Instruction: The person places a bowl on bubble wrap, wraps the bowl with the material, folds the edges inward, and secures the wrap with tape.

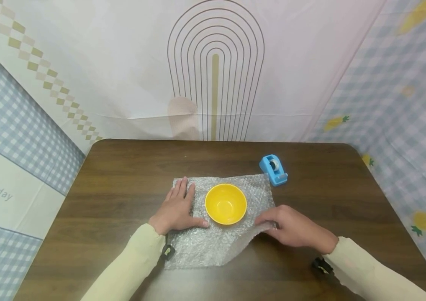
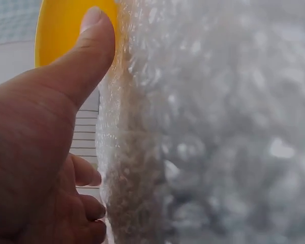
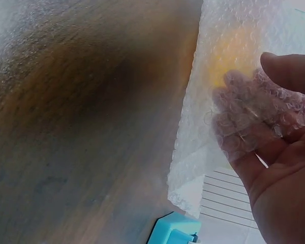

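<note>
A yellow bowl (image 1: 226,204) sits upright on a sheet of bubble wrap (image 1: 199,248) spread over the table. My left hand (image 1: 176,210) rests on the sheet's left side, fingers spread, with the thumb close beside the bowl. In the left wrist view, the thumb overlaps the bowl (image 2: 58,33); whether they touch I cannot tell. At the lower right, my right hand (image 1: 292,228) pinches the bubble wrap's edge and holds it lifted off the table. The right wrist view shows fingers behind the clear bubble wrap (image 3: 190,147) and the thumb in front of it.
A blue tape dispenser (image 1: 274,170) stands by the sheet's far right corner, a roll of tape in it. The brown wooden table (image 1: 122,175) extends around the sheet. Patterned cloth (image 1: 134,62) hangs behind the table and along both sides.
</note>
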Available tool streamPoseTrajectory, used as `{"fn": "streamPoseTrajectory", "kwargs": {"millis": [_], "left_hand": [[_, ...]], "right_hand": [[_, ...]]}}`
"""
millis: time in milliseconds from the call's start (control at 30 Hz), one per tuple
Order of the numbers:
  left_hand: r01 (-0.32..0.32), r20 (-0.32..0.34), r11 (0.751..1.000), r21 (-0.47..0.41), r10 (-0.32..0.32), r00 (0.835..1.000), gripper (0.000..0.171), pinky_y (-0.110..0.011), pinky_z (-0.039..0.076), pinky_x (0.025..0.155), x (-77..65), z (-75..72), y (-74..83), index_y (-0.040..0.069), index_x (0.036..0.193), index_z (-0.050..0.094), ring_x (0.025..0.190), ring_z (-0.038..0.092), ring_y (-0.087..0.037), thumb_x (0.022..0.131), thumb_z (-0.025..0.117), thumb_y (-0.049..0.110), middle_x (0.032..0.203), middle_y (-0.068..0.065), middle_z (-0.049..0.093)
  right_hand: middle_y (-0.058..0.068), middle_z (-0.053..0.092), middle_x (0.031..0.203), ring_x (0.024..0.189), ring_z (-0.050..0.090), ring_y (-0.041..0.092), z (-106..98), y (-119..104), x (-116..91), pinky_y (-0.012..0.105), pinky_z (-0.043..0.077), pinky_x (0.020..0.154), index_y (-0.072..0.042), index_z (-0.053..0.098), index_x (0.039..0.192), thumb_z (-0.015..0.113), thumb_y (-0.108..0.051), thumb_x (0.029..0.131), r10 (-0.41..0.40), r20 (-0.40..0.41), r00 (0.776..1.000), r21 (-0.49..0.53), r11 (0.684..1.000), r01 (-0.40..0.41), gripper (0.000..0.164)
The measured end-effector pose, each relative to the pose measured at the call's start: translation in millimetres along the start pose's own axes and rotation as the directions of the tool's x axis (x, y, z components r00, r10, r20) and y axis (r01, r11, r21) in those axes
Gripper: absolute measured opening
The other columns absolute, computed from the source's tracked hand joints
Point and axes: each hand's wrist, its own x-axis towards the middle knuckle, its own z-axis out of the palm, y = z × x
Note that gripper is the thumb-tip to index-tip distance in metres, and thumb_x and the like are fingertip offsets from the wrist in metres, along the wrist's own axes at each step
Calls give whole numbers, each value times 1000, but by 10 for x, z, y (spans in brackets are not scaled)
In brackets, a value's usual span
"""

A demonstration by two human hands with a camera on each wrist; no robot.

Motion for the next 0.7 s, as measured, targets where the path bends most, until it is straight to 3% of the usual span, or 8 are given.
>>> {"fn": "streamPoseTrajectory", "kwargs": {"millis": [167, 367, 700], "left_hand": [[-4, -53, 999, -42, 2, 999, 123, -58, 6, 133, -68, -29, -30, 3, 166, 19, 164, -7, -39, 81, 76, 71, 175, -22, -4], [37, -88, 993, -109, -46, 995, 115, -61, 7, 132, -201, -115, -47, 2, 165, 21, 164, -6, -41, 86, 72, 69, 175, -23, -1], [6, -133, 999, -38, -11, 991, 113, -62, 9, 132, -357, -181, 88, 11, 167, 21, 164, -3, -42, 85, 72, 70, 176, -19, 2]], "right_hand": [[-7, 79, 114, 96, 71, 4, -16, -22, 17, 31, 63, 91, -20, 78, 117, 76, -12, 95, 9, 1, 1000, 19, 1000, -9, 24], [-9, 79, 113, 95, 70, 3, -36, -30, 32, 30, 63, 90, -21, 79, 115, 76, -13, 94, 10, 1, 1000, 14, 1000, -10, 22], [-8, 79, 113, 97, 71, 5, -47, -24, 52, 30, 63, 89, -20, 78, 115, 77, -12, 94, 17, -13, 1000, 7, 1000, -17, 23]]}}
